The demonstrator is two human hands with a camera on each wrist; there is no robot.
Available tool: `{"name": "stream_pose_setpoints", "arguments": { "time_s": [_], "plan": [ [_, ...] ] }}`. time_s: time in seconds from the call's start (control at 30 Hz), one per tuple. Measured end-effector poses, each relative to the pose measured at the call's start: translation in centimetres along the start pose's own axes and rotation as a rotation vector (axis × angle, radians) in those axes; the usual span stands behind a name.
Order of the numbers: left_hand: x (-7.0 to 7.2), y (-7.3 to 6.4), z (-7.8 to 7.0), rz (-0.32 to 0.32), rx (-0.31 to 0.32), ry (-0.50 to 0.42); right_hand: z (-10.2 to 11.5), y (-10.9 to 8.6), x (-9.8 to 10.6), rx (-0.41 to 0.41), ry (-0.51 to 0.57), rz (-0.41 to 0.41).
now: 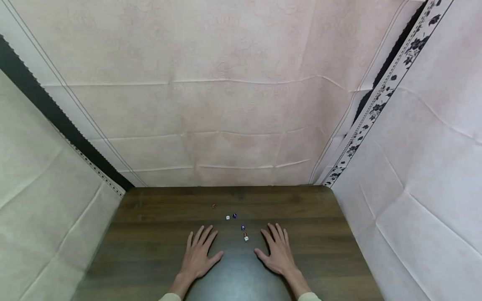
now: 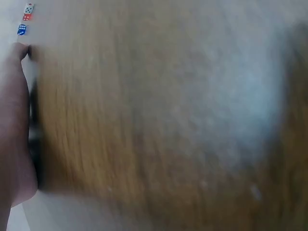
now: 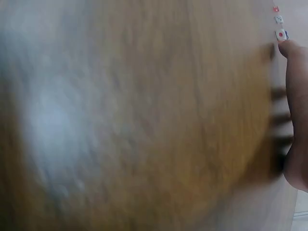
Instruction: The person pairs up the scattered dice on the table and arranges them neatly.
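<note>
Several small dice lie scattered on the wooden table between and beyond the two hands. A red die point(image 1: 213, 205) is farthest back. Near it sit a white die point(image 1: 227, 218) and a blue die point(image 1: 234, 215) side by side. Closer in are another blue die point(image 1: 242, 228) and a second white die point(image 1: 246, 238), with a red one right behind it. My left hand point(image 1: 198, 255) rests palm down left of the dice, fingers spread. Over on the right, my right hand point(image 1: 278, 253) lies likewise, its fingers straight. Both hands hold nothing.
The dark wooden table point(image 1: 150, 242) reaches back to a pale cloth hanging point(image 1: 241, 125). Similar cloths flank it, one on the left point(image 1: 56, 200) and one with a black floral border on the right point(image 1: 414, 188). Light reflects off the table's front middle.
</note>
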State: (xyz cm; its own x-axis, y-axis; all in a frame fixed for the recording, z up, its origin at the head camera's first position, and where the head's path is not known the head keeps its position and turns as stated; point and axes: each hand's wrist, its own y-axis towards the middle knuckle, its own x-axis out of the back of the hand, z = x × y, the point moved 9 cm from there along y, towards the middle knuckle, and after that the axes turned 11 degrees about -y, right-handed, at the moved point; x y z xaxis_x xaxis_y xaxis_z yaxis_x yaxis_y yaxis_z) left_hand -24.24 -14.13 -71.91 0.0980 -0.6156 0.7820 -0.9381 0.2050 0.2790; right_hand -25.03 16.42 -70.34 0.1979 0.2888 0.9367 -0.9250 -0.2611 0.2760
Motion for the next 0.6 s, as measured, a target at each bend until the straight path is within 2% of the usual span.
{"name": "stream_pose_setpoints", "arguments": {
  "time_s": [0.2,0.33,0.6],
  "plan": [
    [0.3,0.4,-0.4,-0.035,0.010,-0.047,1.0,0.0,0.8,0.005,0.039,-0.064],
    [0.6,0.5,-0.8,-0.059,0.005,-0.044,1.4,0.2,1.0,0.004,0.071,-0.108],
    [1.0,1.9,-1.6,-0.071,0.029,-0.059,2.3,0.8,1.4,-0.026,0.140,-0.124]
  ]
}}
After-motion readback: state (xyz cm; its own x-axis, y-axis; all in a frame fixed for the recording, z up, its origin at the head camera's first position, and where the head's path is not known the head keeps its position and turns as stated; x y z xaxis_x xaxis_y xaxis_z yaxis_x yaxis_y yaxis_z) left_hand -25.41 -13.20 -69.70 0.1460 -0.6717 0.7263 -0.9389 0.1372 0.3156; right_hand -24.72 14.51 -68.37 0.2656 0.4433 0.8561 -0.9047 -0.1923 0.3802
